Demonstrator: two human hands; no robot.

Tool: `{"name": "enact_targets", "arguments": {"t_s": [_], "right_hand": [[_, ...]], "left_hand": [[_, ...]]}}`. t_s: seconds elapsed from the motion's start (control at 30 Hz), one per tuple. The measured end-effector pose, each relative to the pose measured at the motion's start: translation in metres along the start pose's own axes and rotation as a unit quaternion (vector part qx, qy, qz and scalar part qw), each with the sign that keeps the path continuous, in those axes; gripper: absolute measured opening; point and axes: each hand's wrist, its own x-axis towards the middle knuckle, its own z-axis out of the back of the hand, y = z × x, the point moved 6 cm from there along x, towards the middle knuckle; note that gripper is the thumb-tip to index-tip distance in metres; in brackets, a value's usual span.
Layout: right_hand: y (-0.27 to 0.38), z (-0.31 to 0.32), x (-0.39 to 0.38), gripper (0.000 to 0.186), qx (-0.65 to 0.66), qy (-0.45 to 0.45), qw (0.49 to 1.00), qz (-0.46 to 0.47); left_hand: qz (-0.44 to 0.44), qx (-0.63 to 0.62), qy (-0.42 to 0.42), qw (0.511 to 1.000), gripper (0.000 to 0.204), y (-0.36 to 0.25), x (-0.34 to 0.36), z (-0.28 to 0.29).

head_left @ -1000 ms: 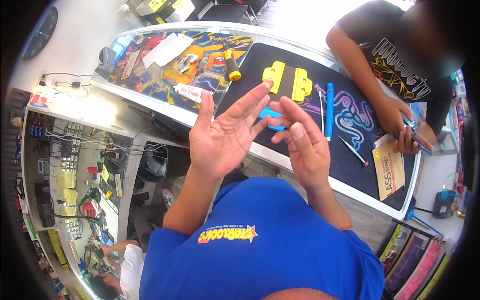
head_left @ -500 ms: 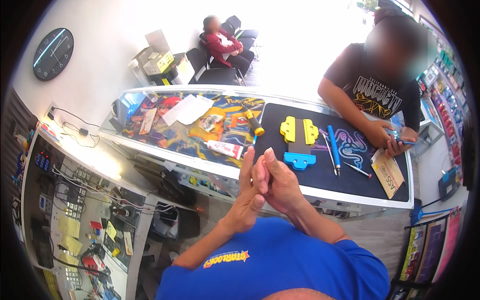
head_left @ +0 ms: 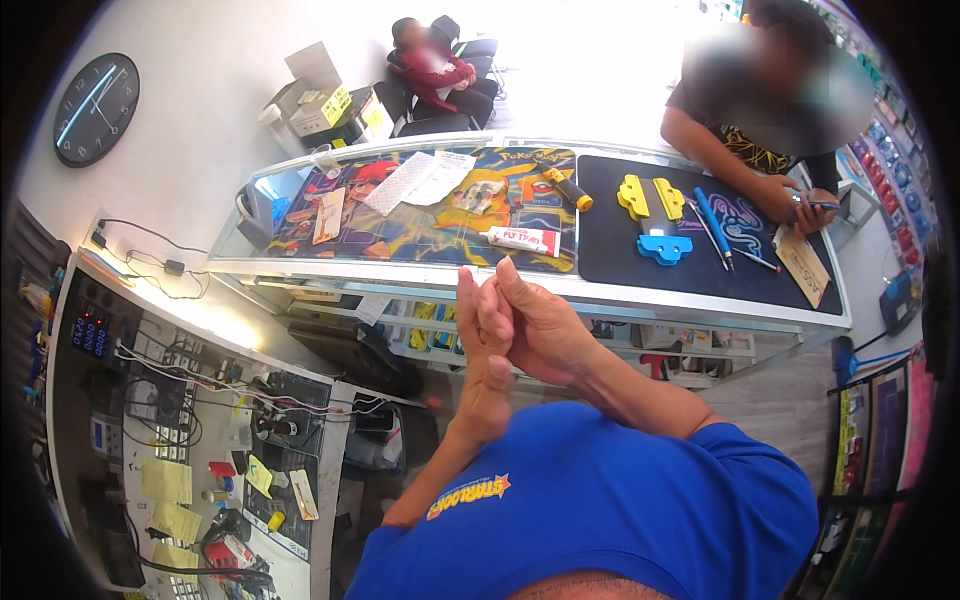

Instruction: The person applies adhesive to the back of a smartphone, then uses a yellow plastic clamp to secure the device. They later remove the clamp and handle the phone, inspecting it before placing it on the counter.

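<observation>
My left hand (head_left: pixel 482 355) and my right hand (head_left: pixel 548 328) meet palm to palm in front of the counter's near edge. Fingers on the left hand are stretched upward, and the right thumb points up beside them. The palms hide part of the right fingers; nothing shows between the hands. Just beyond them lies a white and red tube (head_left: pixel 523 239) on a colourful mat (head_left: pixel 400 230). To its right, on a black mat (head_left: pixel 620 185), are yellow clamps (head_left: pixel 634 197), a blue clamp (head_left: pixel 664 248) and a blue pen-shaped tool (head_left: pixel 714 228).
A yellow and black tool (head_left: pixel 567 187) and white papers (head_left: pixel 425 180) lie on the counter. Across it, at right, a person (head_left: pixel 765 140) holds a phone (head_left: pixel 822 206). Another person (head_left: pixel 438 72) sits behind. At left, a workbench (head_left: pixel 330 440) carries cables and tools.
My view has turned left, so the counter items sit farther right in the picture. My hands stay pressed together and are now nearer the tube's side of the counter.
</observation>
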Motion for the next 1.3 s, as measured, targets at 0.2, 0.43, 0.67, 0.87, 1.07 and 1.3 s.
{"name": "enact_targets", "arguments": {"t_s": [0.2,0.43,0.67,0.87,1.07,1.3], "right_hand": [[-0.011,-0.020,0.010,0.046,0.017,-0.115,0.993,0.011],[-0.020,-0.004,0.012,0.046,0.023,-0.081,0.996,0.027],[0.009,0.012,0.009,0.053,0.014,-0.064,0.995,0.079],[0.014,0.004,0.005,0.044,0.095,-0.137,0.979,0.114],[0.033,0.036,0.008,0.055,-0.030,-0.175,0.976,0.126],[0.029,0.022,0.028,0.050,0.006,-0.205,0.971,0.120]], "left_hand": [[-0.056,0.032,-0.006,0.998,0.076,0.005,-0.003,0.027],[-0.079,0.148,0.027,0.985,0.072,0.009,-0.006,0.035],[-0.082,0.080,0.036,0.993,0.071,0.009,0.024,0.010],[-0.047,-0.063,0.041,0.996,0.077,0.041,0.036,0.013],[-0.034,-0.075,0.081,0.993,0.076,0.048,0.045,0.003],[0.001,-0.346,0.083,0.934,0.076,0.033,0.060,0.026]]}}
